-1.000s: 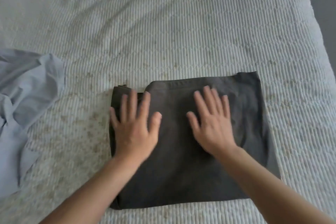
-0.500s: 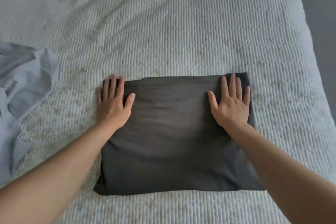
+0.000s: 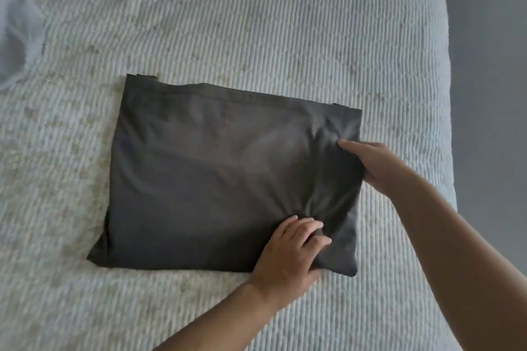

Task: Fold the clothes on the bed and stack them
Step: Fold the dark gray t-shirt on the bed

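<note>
- Both hands have left the far corners of the dark grey garment (image 3: 216,174), where they lay flat and spread half a second ago, and now sit together at its right side.
- Left hand (image 3: 288,253) is on the near right part of the garment, fingers (image 3: 309,226) curled and pinching a bunch of the cloth; wrinkles fan out from that pinch toward the middle and the far right.
- Right hand (image 3: 376,165) grips the right edge of the garment farther up, thumb on top of the cloth and the other fingers hidden beneath or behind the edge, so it is closed on the fabric rather than spread.
- Between the two hands the right edge is puckered and slightly lifted, while the left half of the garment lies smooth and flat.
- Garment is folded into a rough rectangle, lying a little skewed on the bed (image 3: 256,23), with its far edge running down toward the right.
- Its near right corner pokes out past the left hand and rests on the ribbed white bedcover.
- Light blue garment (image 3: 17,34) lies crumpled at the far left edge of the view, well apart from the dark one, and shows less than it did before.
- Right edge of the bed drops off to a grey floor (image 3: 490,94).
</note>
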